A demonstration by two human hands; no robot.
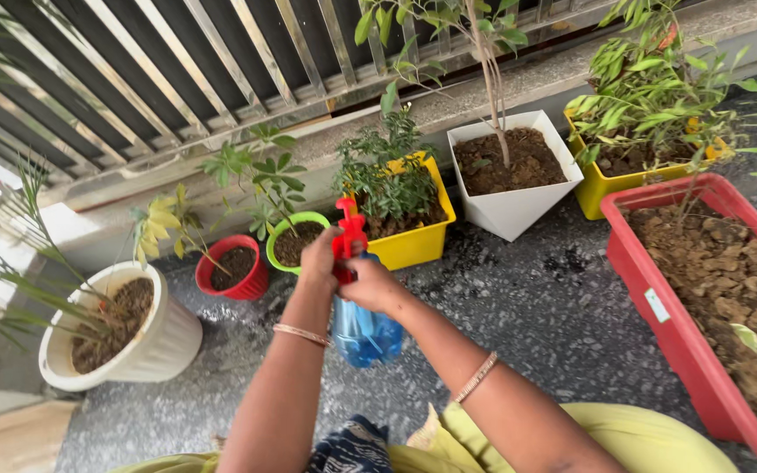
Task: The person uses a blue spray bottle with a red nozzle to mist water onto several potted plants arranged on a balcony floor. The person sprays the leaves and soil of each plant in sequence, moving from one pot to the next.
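Two hands on one sprayer. Left hand (319,259) wraps the back of the red pump head (349,235); right hand (370,282) closes around the neck just below it. Both grips tight, fingers curled, nothing else held. Blue bottle (365,335) hangs under the hands, above the floor (519,307), in front of the lap; water shows inside.

Risks, judged from this frame:
- Both grips sit high, on head and neck. If the head is being turned, the bottle could come free and drop, spilling water over the speckled floor.
- Nozzle direction cannot be read. A squeeze now might wet the sleeve or lap rather than any plant.
- Floor already shows dark scattered soil near the white pot; water on it would smear.

Farther out, along the wall edge of the floor: green pot (295,238) and red pot (237,268) just beyond the hands, close enough that a swinging bottle could tip these two. Yellow pot (413,235) with a bushy plant behind the pump head. Cream pot (146,337) at the left edge. White pot (519,197) with a thin stem farther back, another yellow pot (602,188) beside it. Red trough (676,307) along the right edge, dry clods inside. Railing (133,79) beyond all.
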